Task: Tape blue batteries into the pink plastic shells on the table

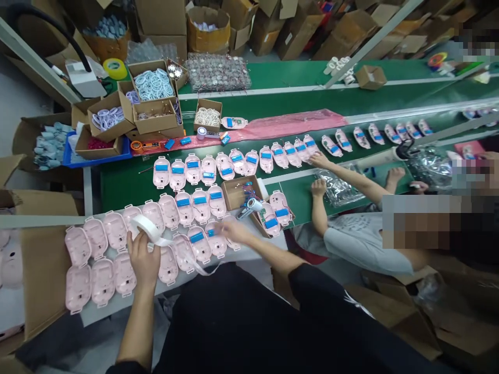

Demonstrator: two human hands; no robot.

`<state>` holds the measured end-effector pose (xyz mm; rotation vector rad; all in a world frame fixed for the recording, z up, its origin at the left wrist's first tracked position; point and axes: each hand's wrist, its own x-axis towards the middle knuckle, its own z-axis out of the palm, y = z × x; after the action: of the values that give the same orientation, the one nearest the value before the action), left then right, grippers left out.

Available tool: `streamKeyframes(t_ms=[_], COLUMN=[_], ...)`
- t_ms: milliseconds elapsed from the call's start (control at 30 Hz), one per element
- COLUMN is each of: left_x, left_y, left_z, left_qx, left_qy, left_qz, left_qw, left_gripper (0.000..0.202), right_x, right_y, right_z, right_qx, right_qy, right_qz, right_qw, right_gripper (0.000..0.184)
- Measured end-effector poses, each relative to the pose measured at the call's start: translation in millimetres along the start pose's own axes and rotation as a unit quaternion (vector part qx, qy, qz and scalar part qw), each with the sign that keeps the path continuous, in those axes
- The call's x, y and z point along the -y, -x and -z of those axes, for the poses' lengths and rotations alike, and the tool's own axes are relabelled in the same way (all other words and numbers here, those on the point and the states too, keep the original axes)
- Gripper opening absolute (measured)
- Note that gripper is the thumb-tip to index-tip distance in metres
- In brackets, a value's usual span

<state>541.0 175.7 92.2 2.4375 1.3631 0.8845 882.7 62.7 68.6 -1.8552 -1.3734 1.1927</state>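
My left hand (pixel 145 259) is closed around a roll of white tape (pixel 148 228), above the front rows of pink plastic shells (pixel 103 280). A loose strip of tape (pixel 195 261) trails from the roll to the right, across the shells. My right hand (pixel 236 231) is over the front row, its fingertips at a blue battery (pixel 211 232) lying in a shell. Motion smears those fingers, so whether they grip the battery is unclear. Another blue battery (pixel 197 237) lies in the shell just left of it. Several shells near my left hand hold no battery.
A cardboard box (pixel 234 195) with wired parts and a white cylinder (pixel 251 206) stands beyond my right hand. More shells with batteries line the green belt (pixel 125 182). At right, a co-worker's hand (pixel 320 160) touches a shell. Boxes of rings (pixel 154 84) stand back left.
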Motion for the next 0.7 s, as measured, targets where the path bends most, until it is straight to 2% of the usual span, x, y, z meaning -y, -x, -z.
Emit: streamKeyframes(t_ms=[33,67,100,133,167,233,300,367,467,533,567,633,700], left_x=[-6.2,-12.9,-19.7,-26.5,-33.0,-43.9,-51.4,-56.2,-62.2,-66.8,-69.0,-72.9,-75.0], left_y=[0.3,0.9,1.6,2.5,3.3,4.4,5.2,6.5,11.8,18.5,22.4,30.1,35.9], left_z=[0.4,1.3,2.2,2.8,2.9,1.9,0.3,0.4,5.8,12.2,15.8,23.4,32.0], left_qx=[-0.003,-0.002,0.001,0.005,0.006,0.013,0.023,0.037,0.07,0.1,0.119,0.159,0.204], left_qy=[-0.003,-0.006,-0.009,-0.014,-0.019,-0.027,-0.029,-0.029,-0.028,-0.022,-0.016,-0.008,-0.003], left_qz=[-0.019,-0.04,-0.06,-0.075,-0.085,-0.087,-0.089,-0.101,-0.125,-0.133,-0.137,-0.142,-0.146], left_qw=[1.0,0.999,0.998,0.997,0.996,0.996,0.995,0.994,0.989,0.986,0.983,0.977,0.968], left_gripper=[0.031,0.033,0.035,0.037,0.039,0.043,0.044,0.045,0.049,0.052,0.052,0.052,0.053], right_x=[-15.0,-31.8,-49.7,-67.6,-84.4,-111.5,-127.2,-132.5,-123.9,-106.2,-93.3,-60.1,-20.9], right_y=[-20.3,-40.1,-58.3,-74.0,-86.7,-102.9,-109.1,-107.8,-92.2,-71.8,-59.1,-30.6,-1.4], right_z=[37.5,73.8,106.3,132.9,152.3,170.3,169.2,163.5,160.1,154.4,147.3,122.3,85.1], right_qx=[-0.123,-0.169,-0.186,-0.164,-0.132,-0.072,-0.054,-0.065,-0.177,-0.264,-0.288,-0.266,-0.201], right_qy=[0.074,0.107,0.135,0.209,0.244,0.297,0.309,0.295,0.18,0.048,-0.03,-0.191,-0.311], right_qz=[-0.07,-0.109,-0.139,-0.189,-0.21,-0.21,-0.175,-0.157,-0.148,-0.107,-0.08,-0.034,-0.02], right_qw=[0.987,0.974,0.963,0.945,0.938,0.928,0.933,0.94,0.956,0.957,0.954,0.944,0.929], right_gripper=[0.021,0.029,0.034,0.035,0.036,0.036,0.032,0.028,0.036,0.045,0.049,0.052,0.054])
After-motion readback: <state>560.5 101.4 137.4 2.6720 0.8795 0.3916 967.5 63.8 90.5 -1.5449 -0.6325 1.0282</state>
